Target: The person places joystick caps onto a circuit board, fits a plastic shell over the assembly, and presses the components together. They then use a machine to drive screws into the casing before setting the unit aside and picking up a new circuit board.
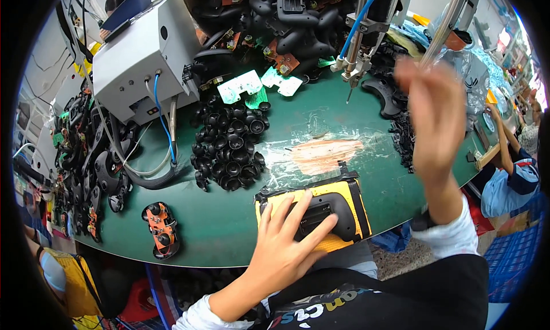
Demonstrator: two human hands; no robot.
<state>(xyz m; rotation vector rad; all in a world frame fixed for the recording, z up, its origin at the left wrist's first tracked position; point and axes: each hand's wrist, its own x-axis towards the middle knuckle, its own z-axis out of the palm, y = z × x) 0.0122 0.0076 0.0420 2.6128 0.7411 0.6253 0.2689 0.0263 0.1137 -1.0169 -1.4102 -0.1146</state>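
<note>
My left hand [285,238] lies spread, palm down, over a black game controller shell [338,209]. The shell rests back side up on a yellow pad [361,207] edged with black tape, and its battery bay shows between my thumb and fingers. Raised above the table's right side, my right hand [432,112] is smeared by motion; whether it holds anything cannot be made out. Beyond it hangs a screwdriver machine's thin bit [349,95], pointing down over the green table. A black controller [381,98] lies beside that bit, partly hidden behind my right hand.
Small black cup-shaped parts [232,141] form a heap at mid-table. An opened controller with an orange circuit board [161,230] lies front left. More controllers [298,29] pile up at the back, near a grey machine box [137,61]. Another person's arm [504,138] shows at far right.
</note>
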